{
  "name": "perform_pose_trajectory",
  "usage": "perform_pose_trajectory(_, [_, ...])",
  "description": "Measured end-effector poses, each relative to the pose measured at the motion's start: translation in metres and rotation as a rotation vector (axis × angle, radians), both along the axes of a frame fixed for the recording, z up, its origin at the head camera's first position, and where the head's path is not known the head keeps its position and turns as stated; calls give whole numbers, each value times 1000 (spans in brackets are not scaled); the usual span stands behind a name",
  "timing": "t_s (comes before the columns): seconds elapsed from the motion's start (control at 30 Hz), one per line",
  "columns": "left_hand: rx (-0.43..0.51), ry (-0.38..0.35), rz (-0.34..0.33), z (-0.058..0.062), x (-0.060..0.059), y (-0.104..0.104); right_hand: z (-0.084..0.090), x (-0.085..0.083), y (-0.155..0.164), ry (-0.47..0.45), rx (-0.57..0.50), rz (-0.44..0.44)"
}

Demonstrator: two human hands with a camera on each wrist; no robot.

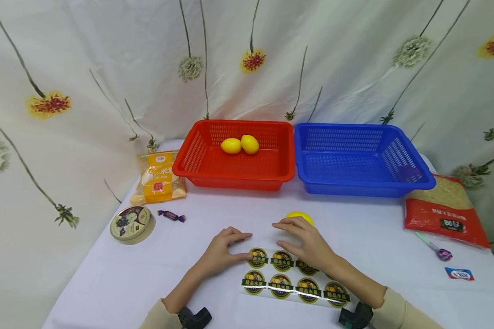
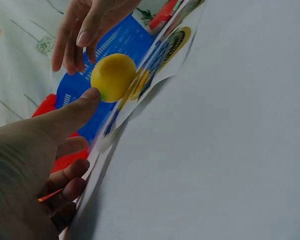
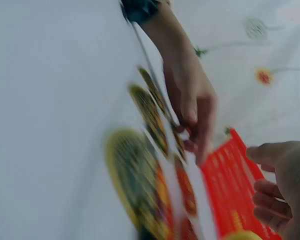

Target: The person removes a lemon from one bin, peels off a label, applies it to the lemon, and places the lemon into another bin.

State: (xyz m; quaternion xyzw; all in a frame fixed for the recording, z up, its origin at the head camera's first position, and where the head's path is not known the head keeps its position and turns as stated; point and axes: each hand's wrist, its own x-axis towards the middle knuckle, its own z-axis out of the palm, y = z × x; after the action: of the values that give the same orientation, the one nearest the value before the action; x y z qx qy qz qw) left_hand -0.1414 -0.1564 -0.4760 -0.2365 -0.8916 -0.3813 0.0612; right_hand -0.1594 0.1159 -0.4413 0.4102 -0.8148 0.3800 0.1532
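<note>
1. Part of the near lemon [image 1: 303,216] is hidden by the right grip [image 1: 308,242]; it lies just beyond those fingers, and contact is hard to judge.
2. The right grip is spread loosely, fingers bent a little, holding nothing. The left grip [image 1: 224,249] is likewise relaxed and unfilled, its thumb at the left edge of the sticker sheet [image 1: 294,274]; whether it touches is unclear.
3. The right forearm crosses the sheet, covering most of the far row's last sticker. In the right wrist view the stickers are blurred.
4. Beyond both grips stands the red basket [image 1: 234,182], with two lemons [image 1: 231,145] side by side inside. The blue basket [image 1: 358,189] is next to it, beyond and rightward of the right grip.
5. Left of the left grip on the counter [image 1: 214,208] are a wrapped candy [image 1: 171,215], a round tin [image 1: 132,223] and, farther off, a yellow bag [image 1: 158,178].
6. Well right of the right grip lie a red bag [image 1: 448,214], a lollipop [image 1: 442,253] and a small blue-and-red packet [image 1: 459,273].
</note>
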Motion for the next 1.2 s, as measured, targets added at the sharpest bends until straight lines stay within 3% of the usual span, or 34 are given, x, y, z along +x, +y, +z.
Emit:
perform_pose_trajectory(0.1, [-86, 29, -50, -5, 6, 1, -8, 10, -18, -55, 6, 20])
perform_pose_trajectory(0.2, [-114, 64, -67, -8, 7, 1, -17, 15, -31, -141, 30, 14])
perform_pose_trajectory(0.43, [-36, 92, -71, -9, 5, 3, -30, 15, -44, -260, 32, -36])
perform_pose_trajectory(0.53, [51, 28, -62, -9, 5, 3, -30, 13, -46, -252, -14, -55])
perform_pose_trajectory(0.73, [242, -219, -51, -7, 6, 2, -29, 13, -47, -263, -126, -59])
perform_pose_trajectory(0.83, [292, -297, -54, -6, 6, 1, -30, 13, -46, -271, -176, -46])
perform_pose_trajectory(0.9, [320, -327, -63, -3, 6, 2, -31, 12, -46, -256, -207, -33])
perform_pose_trajectory(1.07, [367, -356, -89, 19, 13, 6, -32, 9, -45, -182, -253, 1])
perform_pose_trajectory(1.2, [358, -369, -62, 29, 15, 10, -31, 9, -44, -148, -271, 28])
